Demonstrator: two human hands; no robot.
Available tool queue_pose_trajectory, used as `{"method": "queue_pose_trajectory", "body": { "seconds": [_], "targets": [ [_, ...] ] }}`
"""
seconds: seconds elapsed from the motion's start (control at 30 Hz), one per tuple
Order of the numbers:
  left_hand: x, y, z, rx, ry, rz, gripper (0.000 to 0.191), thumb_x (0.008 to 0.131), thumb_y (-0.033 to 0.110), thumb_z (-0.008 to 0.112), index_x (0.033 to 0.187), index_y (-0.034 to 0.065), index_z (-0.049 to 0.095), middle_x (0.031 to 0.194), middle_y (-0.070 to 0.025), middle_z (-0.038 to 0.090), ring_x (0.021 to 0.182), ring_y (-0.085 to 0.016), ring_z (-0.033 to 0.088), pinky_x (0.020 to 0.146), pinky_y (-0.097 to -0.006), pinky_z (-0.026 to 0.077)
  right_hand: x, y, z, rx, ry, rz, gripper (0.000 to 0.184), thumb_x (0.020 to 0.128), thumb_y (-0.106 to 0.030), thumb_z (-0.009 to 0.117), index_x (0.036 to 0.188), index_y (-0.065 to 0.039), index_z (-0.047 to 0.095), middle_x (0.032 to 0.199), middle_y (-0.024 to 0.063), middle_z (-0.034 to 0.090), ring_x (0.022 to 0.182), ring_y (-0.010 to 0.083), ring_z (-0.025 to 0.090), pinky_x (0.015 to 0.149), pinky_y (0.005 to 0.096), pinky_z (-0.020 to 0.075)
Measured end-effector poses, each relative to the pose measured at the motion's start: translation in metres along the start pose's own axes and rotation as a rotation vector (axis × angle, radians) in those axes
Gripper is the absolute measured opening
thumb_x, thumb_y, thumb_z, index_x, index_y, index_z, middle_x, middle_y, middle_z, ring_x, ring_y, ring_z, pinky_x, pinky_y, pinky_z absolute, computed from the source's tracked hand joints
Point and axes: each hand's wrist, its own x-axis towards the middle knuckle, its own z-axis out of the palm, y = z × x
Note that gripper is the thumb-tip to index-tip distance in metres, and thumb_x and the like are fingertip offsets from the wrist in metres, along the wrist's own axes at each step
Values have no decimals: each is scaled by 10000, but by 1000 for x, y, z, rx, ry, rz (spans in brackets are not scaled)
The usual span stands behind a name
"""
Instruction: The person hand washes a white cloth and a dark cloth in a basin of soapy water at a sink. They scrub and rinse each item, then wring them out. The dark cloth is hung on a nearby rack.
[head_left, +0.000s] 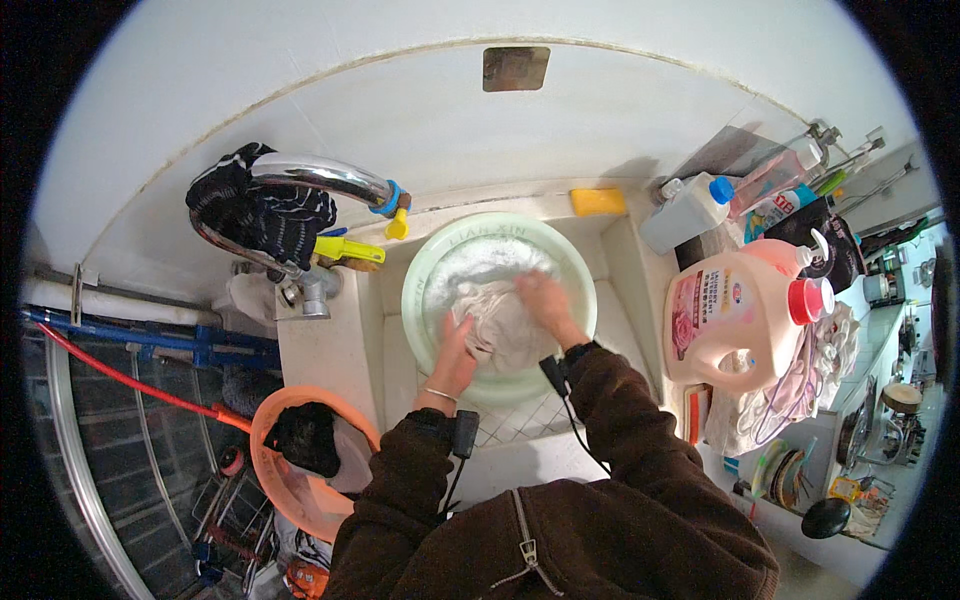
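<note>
A pale green plastic basin (411, 300) stands in the white sink and holds water. Wet, light-coloured cloth (506, 319) lies bunched in it. My left hand (456, 356) grips the cloth's near left side, thumb up, with a bangle at the wrist. On the cloth's right side is my right hand (544, 300), slightly blurred; its fingers are curled and partly hidden, so its hold on the cloth is unclear.
A chrome faucet (322, 174) draped with dark cloth rises at the left, beside a yellow-green brush (349, 249). A yellow sponge (598, 201) lies on the back ledge. Right: a laundry detergent jug (694, 341) and bottles. Lower left: an orange basin (262, 435) with clothes.
</note>
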Motion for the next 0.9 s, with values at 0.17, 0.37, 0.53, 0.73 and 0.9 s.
{"method": "queue_pose_trajectory", "body": {
  "seconds": [0.17, 0.37, 0.53, 0.73, 0.9],
  "targets": [
    [22, 4, -9, -48, -62, -239, 503, 934, 451, 574, 1267, 81, 501, 1130, -107, 596, 1026, -215, 598, 844, -347, 507, -80, -66, 2, 272, -395, -314, 253, 912, -297, 593, 1007, -91, 706, 933, 170, 689, 819, 328, 664, 760, 397, 527],
    [18, -13, -5, 295, -45, 15, 372, 950, 325, 572, 1155, 15, 582, 1069, -77, 628, 919, -182, 627, 773, -337, 527, -80, -64, 19, -14, -25, -276, 279, 911, -325, 570, 918, -86, 714, 856, 171, 689, 753, 356, 656, 693, 427, 528],
    [-8, -9, 15, 407, 10, -71, 384, 929, 280, 603, 1186, -4, 571, 1087, -75, 621, 974, -174, 611, 813, -310, 505, -31, -16, -8, -310, -74, 16, 325, 916, -354, 539, 948, -79, 708, 939, 197, 683, 836, 369, 655, 755, 448, 523],
    [0, 32, 30, 817, -161, 262, 505, 883, 150, 641, 1337, 22, 461, 1186, -81, 581, 1044, -156, 574, 898, -284, 462, -34, -16, -33, 457, -504, -132, 676, 924, -479, 576, 1444, -87, 394, 1211, 194, 620, 1118, 282, 597, 964, 344, 445],
    [18, 45, 14, 890, -246, 405, 652, 778, 36, 656, 1382, 53, 410, 1122, -101, 619, 967, -187, 598, 863, -296, 483, -41, -46, -44, 312, -564, -131, 575, 907, -382, 654, 1317, -1, 518, 1172, 129, 640, 1080, 213, 590, 929, 338, 453]
  ]
}}
